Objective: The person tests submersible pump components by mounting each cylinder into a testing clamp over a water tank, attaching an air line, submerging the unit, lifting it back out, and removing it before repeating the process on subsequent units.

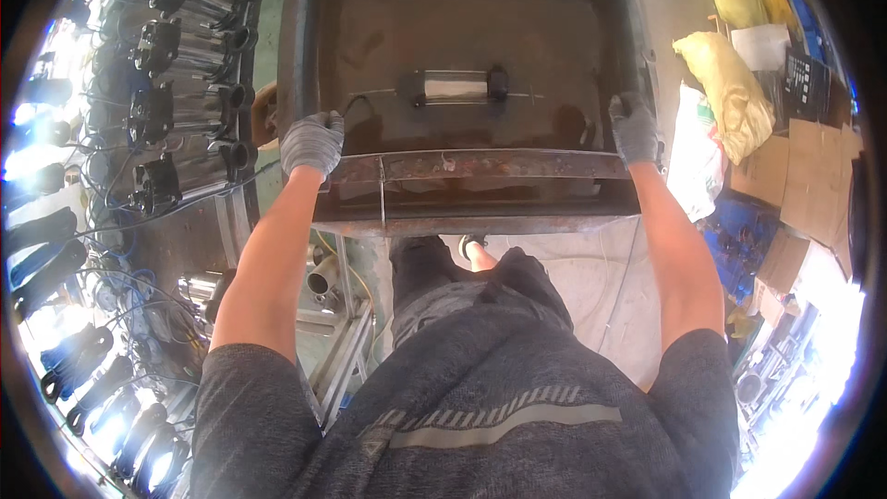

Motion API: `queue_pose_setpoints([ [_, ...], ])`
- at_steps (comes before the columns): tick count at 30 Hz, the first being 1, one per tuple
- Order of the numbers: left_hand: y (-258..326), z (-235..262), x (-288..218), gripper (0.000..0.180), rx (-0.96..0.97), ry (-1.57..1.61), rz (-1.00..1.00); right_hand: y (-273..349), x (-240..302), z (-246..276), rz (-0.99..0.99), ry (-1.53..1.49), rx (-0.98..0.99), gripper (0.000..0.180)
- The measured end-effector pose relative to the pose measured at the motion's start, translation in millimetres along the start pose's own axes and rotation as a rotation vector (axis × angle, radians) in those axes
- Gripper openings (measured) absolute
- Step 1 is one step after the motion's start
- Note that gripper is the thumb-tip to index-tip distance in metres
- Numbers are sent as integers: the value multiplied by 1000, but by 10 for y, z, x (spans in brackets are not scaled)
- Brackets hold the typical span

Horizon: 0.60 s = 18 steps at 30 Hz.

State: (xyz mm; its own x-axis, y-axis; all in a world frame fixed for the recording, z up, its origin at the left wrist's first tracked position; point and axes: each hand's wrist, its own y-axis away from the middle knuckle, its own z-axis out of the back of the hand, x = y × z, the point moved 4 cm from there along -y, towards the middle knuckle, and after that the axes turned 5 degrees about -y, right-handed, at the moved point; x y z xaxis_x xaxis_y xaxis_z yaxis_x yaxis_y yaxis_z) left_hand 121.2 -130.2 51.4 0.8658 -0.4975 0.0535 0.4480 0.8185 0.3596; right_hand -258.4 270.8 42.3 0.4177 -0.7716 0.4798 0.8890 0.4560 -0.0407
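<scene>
- One rectangular tank [508, 224], holding brown, shiny liquid [499, 18], directly in front of the person's body.
- Specimen: a cylinder [455, 86] with a bright metal middle and black ends, lying crosswise within the tank, slightly beyond its middle. Depth in the liquid: cannot tell.
- A thin line runs outward from each end of the cylinder; too fine to identify.
- Left hand [314, 143]: grey knitted glove, at the tank's left side, near the end of the crossbar [499, 164]. Fingers bent inward; cannot tell whether they grip the rim or merely rest there.
- Right hand [635, 129]: matching glove, at the tank's right side, roughly level with the left. Fingers also bent; the grip itself cannot be made out.
- Both hands well apart, the cylinder lying between them and a little farther from the body.
- Crossbar: reddish brown, worn, spanning the tank side to side near its closer edge. A thin metal rod [382, 194] crosses it toward the near rim.
- Left surroundings: rows of shiny metal cylinders with black ends [196, 55], with dark cables among them; below, a metal frame [346, 346] and an open-ended pipe [323, 277].
- Right surroundings: yellow sack [735, 102], white bag [693, 157] just beside it, cardboard [808, 185] farther right.
- Person: dark short-sleeved shirt [480, 360], forearms bare above the gloves.
</scene>
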Motion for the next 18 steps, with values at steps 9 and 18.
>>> queue_pose_setpoints([
  [9,-62,-67,61,50,27,21,14,1419,1740,-492,554,-154,327,17],
  [18,-54,-31,38,48,48,8,22,1606,2069,-985,459,-160,357,24],
])
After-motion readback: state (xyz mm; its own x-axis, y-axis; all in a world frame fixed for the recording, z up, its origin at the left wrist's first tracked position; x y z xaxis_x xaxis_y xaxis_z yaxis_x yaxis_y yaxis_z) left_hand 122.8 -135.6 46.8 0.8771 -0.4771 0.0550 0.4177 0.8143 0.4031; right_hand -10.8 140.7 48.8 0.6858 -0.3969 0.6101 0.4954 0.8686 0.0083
